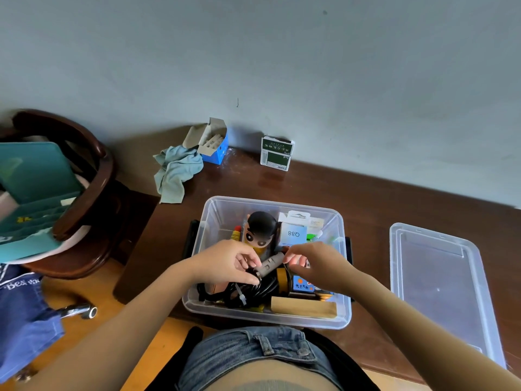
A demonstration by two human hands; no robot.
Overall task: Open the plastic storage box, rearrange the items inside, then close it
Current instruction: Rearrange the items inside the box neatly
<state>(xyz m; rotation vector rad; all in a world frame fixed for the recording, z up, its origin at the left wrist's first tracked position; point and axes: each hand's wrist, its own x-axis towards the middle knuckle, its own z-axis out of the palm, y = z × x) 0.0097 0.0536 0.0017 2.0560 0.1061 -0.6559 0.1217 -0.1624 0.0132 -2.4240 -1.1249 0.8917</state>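
A: Sitting open on the dark counter (366, 198): plastic storage box (270, 317), long axis running away from the body toward the wall. Lid (434, 277) lying flat well apart on the right, parallel to the box.

B: Standing at the far end inside: doll figure (260, 230), white carton (294, 232). Lying along the near wall: coiled black cable (253, 294), wooden block (304, 307).

A: Both hands working over the box middle. Left hand (225, 261) pinching the lower end of a grey plug (269, 263); right hand (315, 261) pinching the upper end, fingers curled narrow on it.

B: Plug tilting, long axis running from near-left up to far-right, upper end pointing toward the carton.

A: Risks, as judged: cable snagging on the tape roll (282, 277) while lifting, dragging neighbours out of place; doll tipping if bumped; anything standing above the rim blocking the lid from seating.
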